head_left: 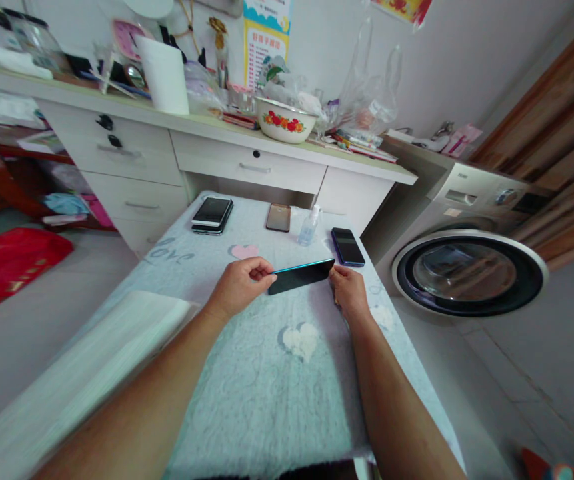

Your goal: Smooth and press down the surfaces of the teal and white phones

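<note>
A dark smartphone with a blue-green edge is held sideways above the cloth-covered table, its dark face tilted toward me. My left hand pinches its left end between thumb and fingers. At the other end, my right hand grips the corner with its fingers curled in. Just beyond the right hand lies another phone in a blue-purple frame. A clear spray bottle stands behind the held phone, with a brownish phone case to its left. Stacked phones rest at the far left.
A folded pale cloth runs along the table's left edge. Behind stands a white drawer desk bearing a flowered enamel bowl, a paper roll and plastic bags. To the right is a washing machine; a red bag lies on the floor.
</note>
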The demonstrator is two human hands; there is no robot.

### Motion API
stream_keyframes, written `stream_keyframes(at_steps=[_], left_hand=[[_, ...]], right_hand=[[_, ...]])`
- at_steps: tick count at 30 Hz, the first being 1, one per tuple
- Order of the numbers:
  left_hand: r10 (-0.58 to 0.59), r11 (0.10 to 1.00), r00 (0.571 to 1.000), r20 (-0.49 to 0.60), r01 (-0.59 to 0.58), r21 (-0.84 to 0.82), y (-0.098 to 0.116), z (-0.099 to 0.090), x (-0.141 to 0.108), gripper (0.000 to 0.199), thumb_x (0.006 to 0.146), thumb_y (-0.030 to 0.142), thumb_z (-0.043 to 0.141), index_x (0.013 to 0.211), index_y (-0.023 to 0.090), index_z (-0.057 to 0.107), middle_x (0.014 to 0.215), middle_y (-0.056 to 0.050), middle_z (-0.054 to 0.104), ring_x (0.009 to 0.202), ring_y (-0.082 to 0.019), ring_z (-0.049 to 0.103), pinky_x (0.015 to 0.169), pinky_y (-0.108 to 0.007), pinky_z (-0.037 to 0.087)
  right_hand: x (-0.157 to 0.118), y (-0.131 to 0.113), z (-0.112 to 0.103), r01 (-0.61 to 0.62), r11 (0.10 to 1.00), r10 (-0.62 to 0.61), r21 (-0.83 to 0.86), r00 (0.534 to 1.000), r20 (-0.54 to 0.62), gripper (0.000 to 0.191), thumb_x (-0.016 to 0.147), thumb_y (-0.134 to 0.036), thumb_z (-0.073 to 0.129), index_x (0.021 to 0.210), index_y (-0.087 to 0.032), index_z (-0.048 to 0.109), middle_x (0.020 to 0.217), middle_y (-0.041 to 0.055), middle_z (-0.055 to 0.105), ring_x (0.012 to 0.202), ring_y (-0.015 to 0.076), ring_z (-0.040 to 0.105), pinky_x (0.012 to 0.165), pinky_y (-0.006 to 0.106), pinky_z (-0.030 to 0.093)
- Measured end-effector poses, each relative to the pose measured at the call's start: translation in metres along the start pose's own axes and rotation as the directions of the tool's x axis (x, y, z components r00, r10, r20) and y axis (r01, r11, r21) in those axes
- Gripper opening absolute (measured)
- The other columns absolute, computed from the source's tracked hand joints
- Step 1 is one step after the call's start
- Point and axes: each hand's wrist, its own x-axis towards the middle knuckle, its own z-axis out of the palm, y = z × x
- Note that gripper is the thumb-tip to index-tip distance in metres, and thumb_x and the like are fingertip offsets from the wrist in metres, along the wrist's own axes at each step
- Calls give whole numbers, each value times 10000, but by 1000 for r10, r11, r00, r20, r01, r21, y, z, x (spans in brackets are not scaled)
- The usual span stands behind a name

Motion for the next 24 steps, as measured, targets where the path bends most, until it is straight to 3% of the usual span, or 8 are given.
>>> stream_keyframes(at_steps=[24], left_hand=[[38, 993, 999, 1, -38, 112, -4, -1, -1, 145, 771, 316, 584, 778, 197, 667, 662, 19, 679, 611, -132, 611, 618, -233, 457]], right_hand=[[2, -1, 0, 24, 1000, -24, -20, 1000, 7, 494, 762, -519, 493, 942, -115, 710, 465, -22, 481, 427, 115, 419, 416, 221, 282]])
